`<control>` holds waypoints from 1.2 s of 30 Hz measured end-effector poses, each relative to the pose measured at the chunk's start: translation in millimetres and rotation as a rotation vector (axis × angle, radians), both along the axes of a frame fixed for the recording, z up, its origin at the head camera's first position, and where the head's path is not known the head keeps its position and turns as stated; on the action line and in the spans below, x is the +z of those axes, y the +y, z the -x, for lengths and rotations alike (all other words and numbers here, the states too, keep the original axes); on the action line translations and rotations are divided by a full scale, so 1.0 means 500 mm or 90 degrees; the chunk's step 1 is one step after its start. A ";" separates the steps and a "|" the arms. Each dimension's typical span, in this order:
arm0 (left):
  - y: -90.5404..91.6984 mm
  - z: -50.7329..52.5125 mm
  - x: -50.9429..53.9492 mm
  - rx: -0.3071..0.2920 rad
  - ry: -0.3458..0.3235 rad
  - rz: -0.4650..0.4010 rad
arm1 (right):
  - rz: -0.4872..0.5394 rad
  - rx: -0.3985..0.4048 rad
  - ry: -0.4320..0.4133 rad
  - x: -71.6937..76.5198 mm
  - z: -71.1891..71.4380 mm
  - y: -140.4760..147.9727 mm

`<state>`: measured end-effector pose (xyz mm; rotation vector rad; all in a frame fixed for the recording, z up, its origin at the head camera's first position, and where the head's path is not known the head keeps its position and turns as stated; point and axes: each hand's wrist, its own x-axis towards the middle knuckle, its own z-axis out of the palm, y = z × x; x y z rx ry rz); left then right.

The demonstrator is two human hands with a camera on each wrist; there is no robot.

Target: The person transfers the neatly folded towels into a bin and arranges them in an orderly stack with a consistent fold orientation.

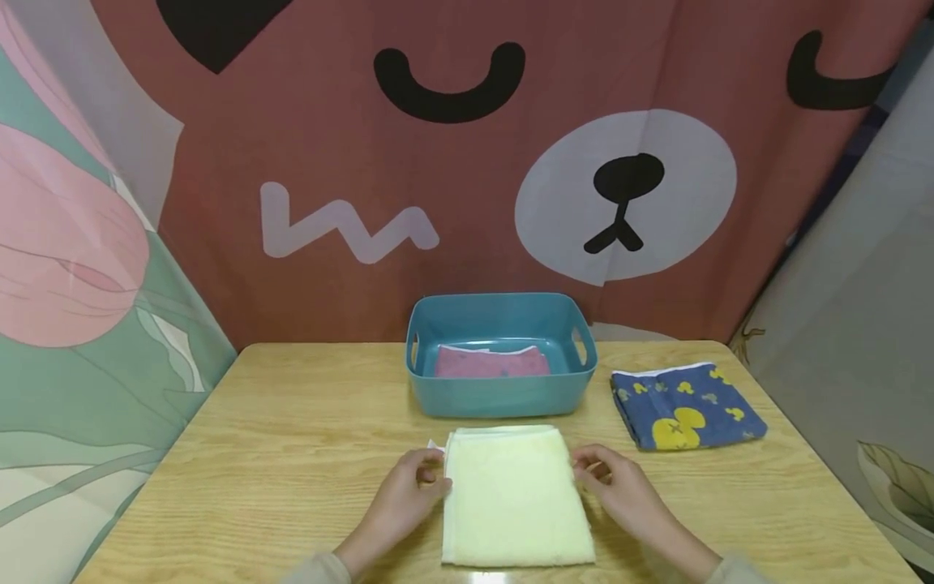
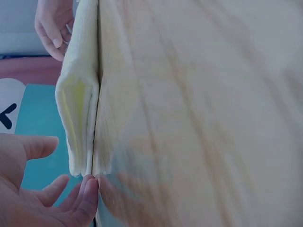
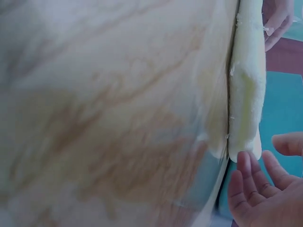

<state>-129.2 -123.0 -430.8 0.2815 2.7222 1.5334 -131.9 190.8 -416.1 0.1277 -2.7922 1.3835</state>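
Observation:
A pale yellow towel [image 1: 514,499], folded into a thick square, lies flat on the table in front of me. Its layered folds show edge-on in both wrist views. At its left side is my left hand [image 1: 410,491], fingertips by the far corner and thumb held apart from them in the left wrist view. On the opposite side, my right hand [image 1: 616,487] has loosely bent fingertips against the towel's far end, as the right wrist view shows, its thumb also standing away. Neither hand pinches the cloth. A small white tag [image 1: 435,445] sticks out near the left hand.
Behind the towel stands a teal basket [image 1: 503,399] with side handle holes, holding a folded pink cloth [image 1: 492,363]. A folded blue cloth with yellow prints [image 1: 686,405] lies to the right on the wooden table [image 1: 292,454]. Patterned curtains [image 1: 474,162] hang around the table.

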 end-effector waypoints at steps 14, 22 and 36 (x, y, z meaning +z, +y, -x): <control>0.002 -0.007 -0.003 -0.031 -0.077 -0.031 | -0.011 -0.024 -0.055 -0.014 -0.009 0.005; 0.008 -0.006 0.009 -0.056 -0.127 -0.044 | 0.019 0.013 -0.151 0.000 -0.006 0.007; 0.016 -0.009 0.017 -0.066 -0.119 0.016 | 0.027 0.090 -0.115 -0.012 -0.008 0.002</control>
